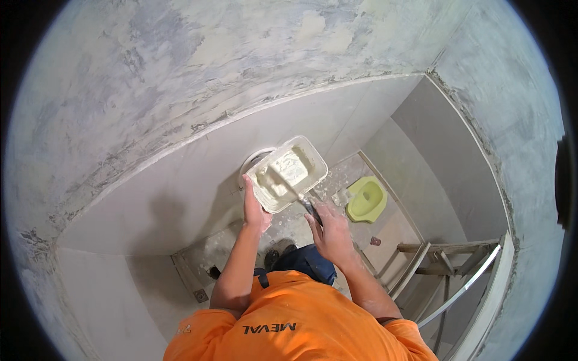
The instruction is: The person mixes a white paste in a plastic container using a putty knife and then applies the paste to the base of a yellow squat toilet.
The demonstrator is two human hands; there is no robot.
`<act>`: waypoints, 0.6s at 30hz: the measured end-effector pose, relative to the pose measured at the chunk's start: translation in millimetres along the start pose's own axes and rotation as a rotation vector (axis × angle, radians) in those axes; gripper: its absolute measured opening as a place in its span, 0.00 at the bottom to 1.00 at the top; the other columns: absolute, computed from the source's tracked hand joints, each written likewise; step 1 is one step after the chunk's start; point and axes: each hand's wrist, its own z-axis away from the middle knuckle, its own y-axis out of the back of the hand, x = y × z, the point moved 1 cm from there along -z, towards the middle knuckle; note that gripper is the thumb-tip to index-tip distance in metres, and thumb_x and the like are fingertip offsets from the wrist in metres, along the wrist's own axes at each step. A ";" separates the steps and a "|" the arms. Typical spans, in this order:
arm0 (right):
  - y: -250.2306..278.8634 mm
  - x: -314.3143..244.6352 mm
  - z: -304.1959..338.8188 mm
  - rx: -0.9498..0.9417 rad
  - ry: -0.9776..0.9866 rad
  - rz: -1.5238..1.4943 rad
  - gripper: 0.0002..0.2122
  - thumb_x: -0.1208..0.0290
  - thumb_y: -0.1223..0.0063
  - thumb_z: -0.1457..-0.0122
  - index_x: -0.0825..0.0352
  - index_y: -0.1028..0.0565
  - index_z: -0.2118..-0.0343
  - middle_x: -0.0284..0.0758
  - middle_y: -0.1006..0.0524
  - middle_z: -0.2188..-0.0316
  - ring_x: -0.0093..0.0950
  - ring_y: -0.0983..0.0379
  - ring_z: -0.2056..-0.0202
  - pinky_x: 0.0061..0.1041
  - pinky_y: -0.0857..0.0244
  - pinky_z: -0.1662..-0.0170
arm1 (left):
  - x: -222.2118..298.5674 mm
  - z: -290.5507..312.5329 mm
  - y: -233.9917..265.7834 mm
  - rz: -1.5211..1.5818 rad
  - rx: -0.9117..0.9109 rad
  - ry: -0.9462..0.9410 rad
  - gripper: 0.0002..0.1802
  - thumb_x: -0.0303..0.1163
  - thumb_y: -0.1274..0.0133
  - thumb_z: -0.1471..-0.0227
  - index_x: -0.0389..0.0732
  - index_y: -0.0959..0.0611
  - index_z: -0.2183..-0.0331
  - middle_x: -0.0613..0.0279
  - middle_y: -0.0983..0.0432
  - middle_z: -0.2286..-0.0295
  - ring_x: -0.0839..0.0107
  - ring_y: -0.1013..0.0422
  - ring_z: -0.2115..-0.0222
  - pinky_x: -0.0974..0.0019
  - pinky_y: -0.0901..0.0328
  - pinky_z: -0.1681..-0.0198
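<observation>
A white rectangular plastic tub (pixel 316 157), tilted, hangs in front of me with wet cream-coloured plaster inside. My left hand (pixel 255 209) grips its near left side, thumb up along the rim. In my right hand (pixel 332 231) is the dark handle of a putty knife (pixel 312 209), fingers wrapped round it. The knife's blade reaches across the near rim into the tub and looks coated with plaster, so its exact shape is hard to make out. Pale dust covers both hands.
Behind the tub shows the rim of a round white bucket (pixel 245 163). A yellow-green squat toilet (pixel 367 201) sits in the floor at the right. Nearer right stands a wooden frame (pixel 415 269). Grey panels line the lower walls, below a patchy plastered wall (pixel 180 66).
</observation>
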 end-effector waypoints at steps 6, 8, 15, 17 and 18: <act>17.0 -6.2 -7.8 -0.026 -0.044 -0.050 0.16 0.72 0.40 0.39 0.75 0.24 0.50 0.54 0.20 0.58 0.51 0.22 0.57 0.39 0.29 0.52 | 1.1 -5.5 12.2 0.036 0.009 -0.026 0.44 0.64 0.67 0.33 0.38 0.39 0.34 0.51 0.38 0.37 0.57 0.38 0.37 0.53 0.42 0.34; 22.4 -9.6 -11.1 -0.078 -0.067 -0.007 0.15 0.73 0.40 0.39 0.74 0.23 0.51 0.52 0.20 0.59 0.49 0.22 0.57 0.37 0.28 0.53 | 0.8 -7.0 17.6 0.014 0.017 -0.053 0.43 0.64 0.67 0.33 0.38 0.39 0.34 0.51 0.37 0.37 0.58 0.37 0.38 0.54 0.41 0.34; -3.5 -14.3 -19.5 -0.038 0.028 0.131 0.17 0.77 0.43 0.43 0.67 0.23 0.49 0.46 0.23 0.63 0.45 0.23 0.61 0.41 0.28 0.60 | 4.3 -5.3 12.2 -0.096 0.000 0.016 0.43 0.65 0.70 0.33 0.39 0.39 0.33 0.53 0.38 0.37 0.59 0.38 0.37 0.54 0.41 0.34; -13.6 -19.4 -18.5 -0.044 0.061 0.276 0.21 0.78 0.45 0.45 0.65 0.24 0.46 0.44 0.25 0.62 0.43 0.23 0.61 0.40 0.27 0.62 | 0.7 -5.5 12.9 -0.110 0.024 0.071 0.43 0.65 0.68 0.33 0.39 0.38 0.34 0.53 0.36 0.37 0.62 0.37 0.38 0.57 0.41 0.35; -18.9 -25.3 -17.3 -0.046 0.060 0.274 0.21 0.78 0.45 0.45 0.65 0.24 0.46 0.44 0.25 0.62 0.43 0.23 0.61 0.40 0.27 0.62 | 1.5 -6.4 13.9 -0.111 0.026 0.072 0.43 0.65 0.68 0.33 0.39 0.38 0.34 0.53 0.36 0.37 0.62 0.37 0.38 0.57 0.41 0.35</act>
